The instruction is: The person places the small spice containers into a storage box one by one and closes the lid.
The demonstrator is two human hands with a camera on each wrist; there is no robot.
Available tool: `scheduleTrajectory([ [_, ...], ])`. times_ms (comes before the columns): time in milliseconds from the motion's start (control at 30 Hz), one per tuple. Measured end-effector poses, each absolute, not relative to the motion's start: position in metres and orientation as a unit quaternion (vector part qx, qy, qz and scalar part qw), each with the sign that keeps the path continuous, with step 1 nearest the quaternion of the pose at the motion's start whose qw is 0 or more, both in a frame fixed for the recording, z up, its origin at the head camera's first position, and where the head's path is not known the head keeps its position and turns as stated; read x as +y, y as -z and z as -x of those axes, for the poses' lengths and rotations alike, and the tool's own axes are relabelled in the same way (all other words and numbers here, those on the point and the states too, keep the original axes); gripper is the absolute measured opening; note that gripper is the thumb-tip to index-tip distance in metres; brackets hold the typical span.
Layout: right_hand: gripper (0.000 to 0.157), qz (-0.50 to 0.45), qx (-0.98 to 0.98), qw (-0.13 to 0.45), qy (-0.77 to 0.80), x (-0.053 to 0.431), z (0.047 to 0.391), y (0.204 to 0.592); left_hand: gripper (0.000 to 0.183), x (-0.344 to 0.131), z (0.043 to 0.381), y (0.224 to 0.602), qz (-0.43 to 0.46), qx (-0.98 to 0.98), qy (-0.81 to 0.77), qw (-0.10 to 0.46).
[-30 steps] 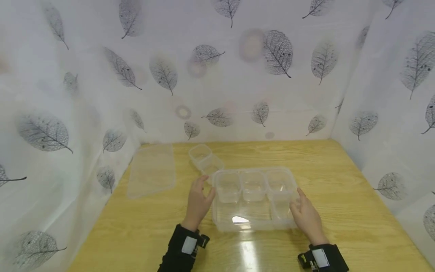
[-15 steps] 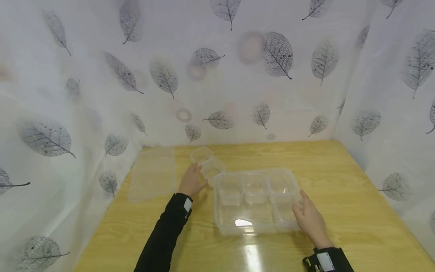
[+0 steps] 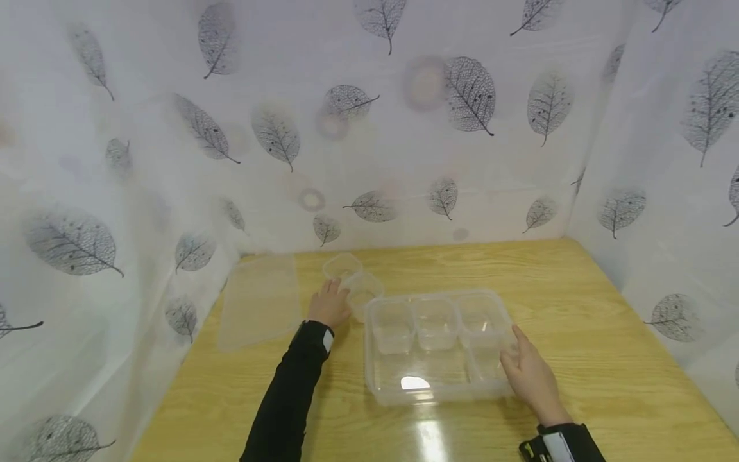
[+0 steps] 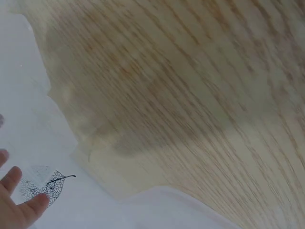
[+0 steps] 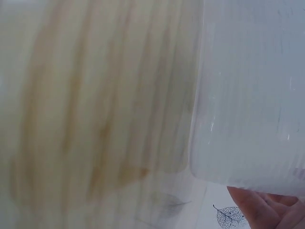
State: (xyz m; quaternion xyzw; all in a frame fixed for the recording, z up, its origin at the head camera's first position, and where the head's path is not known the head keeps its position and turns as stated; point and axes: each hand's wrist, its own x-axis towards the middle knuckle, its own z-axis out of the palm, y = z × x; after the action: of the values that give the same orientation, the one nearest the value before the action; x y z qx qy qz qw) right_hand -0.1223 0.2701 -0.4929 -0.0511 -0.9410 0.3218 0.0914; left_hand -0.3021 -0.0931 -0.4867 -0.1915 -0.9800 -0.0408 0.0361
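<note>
In the head view, a large clear plastic box [image 3: 424, 399] sits on the table, with several small clear containers [image 3: 437, 321] inside, along its back and right side. My right hand [image 3: 534, 378] holds the box by its right wall, thumb near the rim; in the right wrist view some fingers are hidden behind the plastic. Beyond the box's left side stand two more small clear containers, one farther back [image 3: 342, 262] and one nearer [image 3: 369, 289]. My left hand [image 3: 330, 307] reaches to them, fingertips at their left side; whether they touch is unclear. Its fingers [image 4: 35, 202] look spread in the left wrist view.
A flat translucent sheet, perhaps a lid [image 3: 260, 301], lies on the left of the wooden table [image 3: 600, 333]. Leaf-patterned curtains [image 3: 404, 141] stand along the back and both sides.
My left hand has left the large box's left edge and moved left and away from me to the two small containers. The right hand stays at the box's right wall.
</note>
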Motion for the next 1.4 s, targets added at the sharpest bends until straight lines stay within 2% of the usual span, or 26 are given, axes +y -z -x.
scheduleTrajectory([
  [200, 0.055, 0.045, -0.941, 0.091, -0.323, 0.268, 0.123, 0.495, 0.035, -0.096, 0.291, 0.48, 0.194, -0.979, 0.053, 0.041],
  [533, 0.056, 0.048, -0.944, 0.093, -0.314, 0.272, 0.122, 0.49, 0.033, -0.109, 0.272, 0.474, 0.205, -0.976, 0.044, 0.061],
  [867, 0.056, 0.048, -0.944, 0.084, -0.317, 0.271, 0.123, 0.49, 0.035, -0.121, 0.225, 0.464, 0.19, -0.981, 0.018, 0.035],
  [1233, 0.057, 0.048, -0.943, 0.083, -0.319, 0.271, 0.123, 0.49, 0.029, -0.134, 0.185, 0.461, 0.226, -0.971, 0.04, 0.062],
  [1400, 0.057, 0.049, -0.942, 0.08, -0.323, 0.27, 0.123, 0.489, 0.03, -0.14, 0.174, 0.463, 0.285, -0.956, 0.024, 0.06],
])
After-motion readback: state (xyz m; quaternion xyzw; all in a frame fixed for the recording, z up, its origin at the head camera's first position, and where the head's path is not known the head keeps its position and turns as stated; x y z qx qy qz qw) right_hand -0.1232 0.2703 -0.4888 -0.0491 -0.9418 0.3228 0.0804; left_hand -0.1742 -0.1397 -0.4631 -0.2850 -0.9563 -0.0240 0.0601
